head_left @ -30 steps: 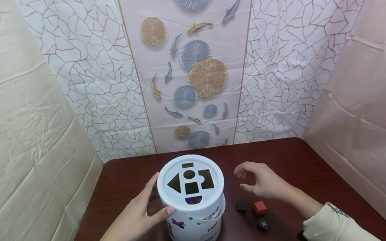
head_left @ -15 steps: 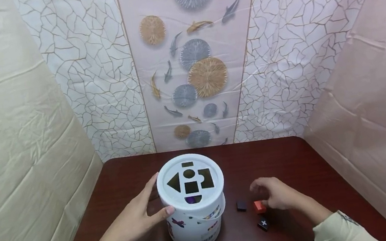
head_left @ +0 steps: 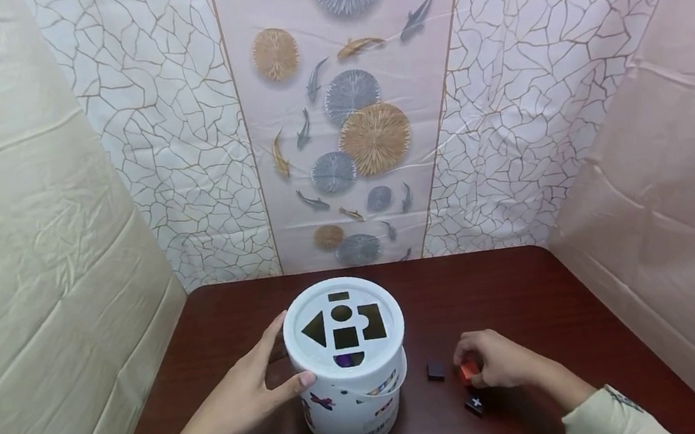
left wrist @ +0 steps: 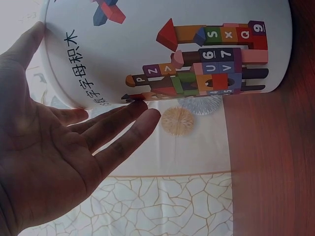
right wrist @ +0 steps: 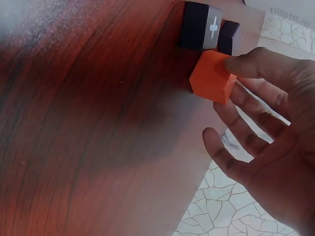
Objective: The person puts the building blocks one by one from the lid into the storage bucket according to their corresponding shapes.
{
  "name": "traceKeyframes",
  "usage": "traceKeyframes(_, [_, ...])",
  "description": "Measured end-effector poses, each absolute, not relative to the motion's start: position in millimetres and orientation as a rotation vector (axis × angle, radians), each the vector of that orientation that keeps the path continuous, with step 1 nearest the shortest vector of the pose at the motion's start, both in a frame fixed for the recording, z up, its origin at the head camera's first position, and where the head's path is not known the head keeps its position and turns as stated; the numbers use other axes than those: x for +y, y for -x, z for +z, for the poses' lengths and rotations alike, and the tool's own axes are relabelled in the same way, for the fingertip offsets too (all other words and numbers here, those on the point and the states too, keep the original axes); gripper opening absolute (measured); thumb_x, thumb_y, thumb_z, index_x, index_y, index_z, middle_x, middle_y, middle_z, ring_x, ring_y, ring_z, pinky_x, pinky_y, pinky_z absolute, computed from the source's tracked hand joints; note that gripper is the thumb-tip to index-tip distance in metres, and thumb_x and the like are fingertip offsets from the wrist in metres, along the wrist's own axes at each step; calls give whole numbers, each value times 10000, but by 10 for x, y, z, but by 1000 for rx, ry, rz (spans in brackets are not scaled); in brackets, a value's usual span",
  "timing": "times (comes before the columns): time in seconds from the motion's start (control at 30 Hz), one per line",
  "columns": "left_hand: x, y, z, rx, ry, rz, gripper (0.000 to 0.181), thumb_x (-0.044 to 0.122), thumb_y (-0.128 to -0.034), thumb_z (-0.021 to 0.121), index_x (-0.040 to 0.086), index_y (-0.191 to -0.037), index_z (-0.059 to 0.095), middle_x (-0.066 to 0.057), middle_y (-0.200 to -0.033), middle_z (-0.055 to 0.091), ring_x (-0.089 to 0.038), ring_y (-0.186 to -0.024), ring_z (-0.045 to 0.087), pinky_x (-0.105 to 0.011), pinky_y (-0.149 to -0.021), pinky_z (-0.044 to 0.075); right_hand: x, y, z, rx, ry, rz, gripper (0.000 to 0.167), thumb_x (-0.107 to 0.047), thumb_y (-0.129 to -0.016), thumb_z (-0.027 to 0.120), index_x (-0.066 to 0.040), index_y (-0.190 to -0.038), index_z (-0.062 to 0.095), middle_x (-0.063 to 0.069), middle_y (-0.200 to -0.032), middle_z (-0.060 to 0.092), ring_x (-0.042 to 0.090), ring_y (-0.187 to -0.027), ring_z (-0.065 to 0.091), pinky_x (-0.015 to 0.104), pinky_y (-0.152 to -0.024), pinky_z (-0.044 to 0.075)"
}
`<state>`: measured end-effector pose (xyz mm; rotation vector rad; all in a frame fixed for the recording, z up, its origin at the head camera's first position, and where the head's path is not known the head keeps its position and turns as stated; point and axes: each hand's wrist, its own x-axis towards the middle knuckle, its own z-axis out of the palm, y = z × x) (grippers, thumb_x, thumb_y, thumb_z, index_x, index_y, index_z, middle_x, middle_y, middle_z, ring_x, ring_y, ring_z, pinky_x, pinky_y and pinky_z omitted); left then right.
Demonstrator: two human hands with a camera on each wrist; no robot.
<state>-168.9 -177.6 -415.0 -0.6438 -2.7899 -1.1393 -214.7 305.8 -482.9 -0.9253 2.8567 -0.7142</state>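
Note:
A white bucket (head_left: 355, 412) stands upright with its shape-sorter lid (head_left: 305, 356) on; the lid has several cut-out holes. My left hand (head_left: 239, 395) rests against the bucket's left side near the rim, thumb at the front, fingers fairly straight and spread; in the left wrist view that hand (left wrist: 64, 142) touches the printed wall. My right hand (head_left: 504, 358) pinches a red block (head_left: 468, 370) at the table, partly hidden by the fingers. In the right wrist view the thumb lies on the red block (right wrist: 211, 76), with the other fingers behind it.
Two dark blocks lie near the red one: a plain black block (head_left: 435, 371) toward the bucket and a black block with a white plus sign (head_left: 474, 404) nearer the front. The bucket's white handle (head_left: 404, 372) hangs on its right side. Fabric walls (head_left: 646, 205) surround the dark red table (head_left: 233, 307).
My right hand has moved down and right from beside the bucket to the red block and now pinches it. The left hand and the bucket have stayed put.

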Motion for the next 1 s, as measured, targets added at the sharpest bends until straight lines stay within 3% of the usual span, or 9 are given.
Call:
traceKeyframes(0.27, [-1770,1687,-4152,-2766,663,-1138,1072,804,-895,744,509,-1740,152,84,-1747,437,-275,-1606,469,-704,-1226,439,3060,2120,-4701,2872,898,-744,324,-13,-780,912,-120,-1056,780,-35,-964,727,76,-803,621,225,-666,511])
traceKeyframes(0.53, [-1769,1698,-4153,-2739,671,-1138,1080,794,-889,759,443,-1751,211,75,-1763,418,-270,-1612,463,-696,-1246,424,3015,2076,-4397,2906,873,-826,394,8,-791,912,-158,-1118,768,-37,-960,759,89,-867,698,296,-758,627])
traceKeyframes(1.0, [-1758,1706,-4138,-2720,665,-1162,1037,752,-934,745,477,-1750,168,86,-1774,391,-277,-1611,460,-714,-1224,436,2866,1938,-3794,3016,1063,-934,425,-34,-836,944,-242,-1163,769,-84,-1005,789,103,-895,737,325,-804,637])
